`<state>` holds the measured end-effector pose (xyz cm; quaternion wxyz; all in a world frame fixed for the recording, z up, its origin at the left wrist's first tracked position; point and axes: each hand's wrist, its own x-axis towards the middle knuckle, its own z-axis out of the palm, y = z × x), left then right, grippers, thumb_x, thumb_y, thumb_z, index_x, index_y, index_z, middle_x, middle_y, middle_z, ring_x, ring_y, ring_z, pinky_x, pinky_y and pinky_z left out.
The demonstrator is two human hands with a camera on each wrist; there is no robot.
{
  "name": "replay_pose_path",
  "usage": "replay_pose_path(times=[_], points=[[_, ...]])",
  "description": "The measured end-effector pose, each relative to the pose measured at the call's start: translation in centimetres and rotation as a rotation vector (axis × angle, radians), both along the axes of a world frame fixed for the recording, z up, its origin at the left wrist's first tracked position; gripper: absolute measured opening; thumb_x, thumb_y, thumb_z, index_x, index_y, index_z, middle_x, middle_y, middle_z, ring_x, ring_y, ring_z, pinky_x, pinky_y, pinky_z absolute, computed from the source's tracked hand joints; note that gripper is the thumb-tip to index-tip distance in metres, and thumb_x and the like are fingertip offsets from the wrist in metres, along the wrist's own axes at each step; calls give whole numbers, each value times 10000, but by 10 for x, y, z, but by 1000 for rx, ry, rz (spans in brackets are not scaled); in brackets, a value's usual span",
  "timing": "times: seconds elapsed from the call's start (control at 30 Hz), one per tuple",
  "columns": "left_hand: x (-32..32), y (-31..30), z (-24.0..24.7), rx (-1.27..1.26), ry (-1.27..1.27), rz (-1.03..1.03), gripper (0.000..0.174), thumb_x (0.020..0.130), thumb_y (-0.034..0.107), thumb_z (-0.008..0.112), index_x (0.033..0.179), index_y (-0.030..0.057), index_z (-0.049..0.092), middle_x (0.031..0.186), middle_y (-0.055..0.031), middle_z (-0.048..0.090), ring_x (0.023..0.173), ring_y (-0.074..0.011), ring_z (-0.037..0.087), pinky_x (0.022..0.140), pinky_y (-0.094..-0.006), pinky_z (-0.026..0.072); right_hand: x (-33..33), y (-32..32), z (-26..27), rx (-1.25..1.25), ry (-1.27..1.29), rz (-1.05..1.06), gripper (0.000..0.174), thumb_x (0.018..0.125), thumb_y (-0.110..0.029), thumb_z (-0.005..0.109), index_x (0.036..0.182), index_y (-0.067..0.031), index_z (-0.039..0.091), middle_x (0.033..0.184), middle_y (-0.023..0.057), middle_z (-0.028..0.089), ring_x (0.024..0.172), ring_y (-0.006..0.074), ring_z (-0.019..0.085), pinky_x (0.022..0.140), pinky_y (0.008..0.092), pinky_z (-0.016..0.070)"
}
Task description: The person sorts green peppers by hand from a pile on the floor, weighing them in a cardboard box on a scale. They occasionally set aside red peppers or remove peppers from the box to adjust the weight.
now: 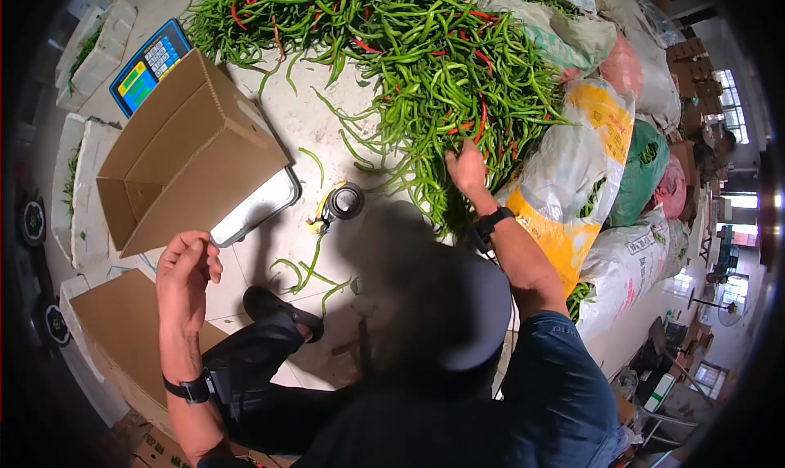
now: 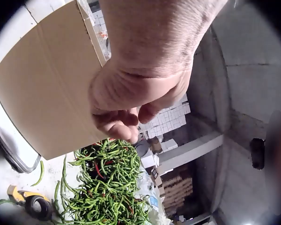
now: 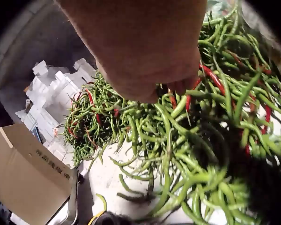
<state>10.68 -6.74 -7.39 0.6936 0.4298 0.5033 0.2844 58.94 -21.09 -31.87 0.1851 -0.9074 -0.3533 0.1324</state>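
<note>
Right grip (image 1: 468,170) buried in chili pile (image 1: 425,67), closure can't tell; left grip (image 1: 184,268) loosely curled, empty, box (image 1: 188,153) just beyond it.

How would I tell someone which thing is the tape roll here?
Start at the big heap of green chillies. Between its near edge and the metal scale tray bearing the cardboard box lies the tape roll: the only dark ring, with a yellow piece attached.
</note>
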Motion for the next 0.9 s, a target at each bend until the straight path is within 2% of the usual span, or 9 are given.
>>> replay_pose_path(times=[0.1, 0.13, 0.23, 0.33, 0.47, 0.57, 0.6, 0.73, 0.9], points=[[13, 2, 0, -19, 26, -3, 149, 965, 146, 559, 1015, 18, 619, 820, -65, 643, 655, -138, 600, 581, -260, 453, 34, 42, 3, 310, -257, 110, 591, 801, -254, 681, 1230, 110, 498, 1046, 303, 603, 996, 456, 580, 886, 493, 464], [17, 3, 1, -24, 31, -8, 141, 965, 144, 560, 1001, 22, 620, 814, -69, 647, 653, -141, 604, 586, -262, 455, 44, 56, 9, 295, -320, 151, 639, 782, -260, 694, 1249, 122, 484, 1101, 299, 587, 1077, 443, 542, 922, 484, 446], [24, 6, -6, -34, 62, -41, 154, 958, 183, 586, 997, 37, 613, 798, -60, 636, 625, -132, 592, 568, -250, 456, 59, 100, 31, 63, -162, 142, 895, 781, -367, 730, 1443, 46, 291, 1299, 281, 514, 1184, 429, 508, 974, 511, 430], [30, 10, -9, -64, 82, -28, 150, 954, 178, 594, 983, 32, 611, 802, -73, 649, 627, -138, 610, 560, -253, 470, 51, 145, 37, -323, -162, 79, 1100, 787, -452, 749, 1554, -93, 47, 1531, 232, 260, 1317, 465, 386, 1007, 565, 421], [33, 15, -11, -103, 77, -14, 133, 957, 150, 590, 976, 21, 613, 807, -87, 660, 639, -148, 627, 559, -261, 490, 42, 182, 30, -442, -46, -74, 1032, 817, -416, 739, 1560, -206, 54, 1582, 216, 140, 1350, 475, 342, 973, 585, 446], [36, 15, -10, -131, 77, -14, 127, 964, 134, 580, 981, 14, 618, 814, -95, 668, 652, -156, 634, 567, -264, 498, 65, 193, 14, -394, 76, -117, 987, 821, -356, 735, 1553, -213, 89, 1582, 209, 132, 1349, 483, 337, 959, 602, 449], [35, 15, -9, -125, 74, -21, 129, 964, 134, 580, 981, 12, 618, 814, -95, 668, 651, -158, 635, 566, -266, 500, 62, 191, 21, -370, 54, -123, 911, 814, -310, 734, 1518, -165, 174, 1531, 224, 230, 1328, 486, 361, 967, 597, 446], [28, 14, -8, -126, 73, -28, 136, 962, 136, 586, 980, 5, 619, 816, -97, 669, 650, -164, 643, 560, -273, 510, 46, 164, 8, -365, -62, 16, 764, 799, -260, 723, 1413, -81, 303, 1391, 251, 385, 1281, 482, 412, 994, 555, 444], [32, 11, -13, -123, 99, -35, 122, 944, 143, 602, 961, 23, 616, 796, -89, 668, 619, -153, 639, 525, -266, 507, 54, 175, 16, -306, 21, -26, 742, 779, -223, 690, 1415, -80, 336, 1346, 259, 430, 1205, 485, 492, 969, 527, 464]])
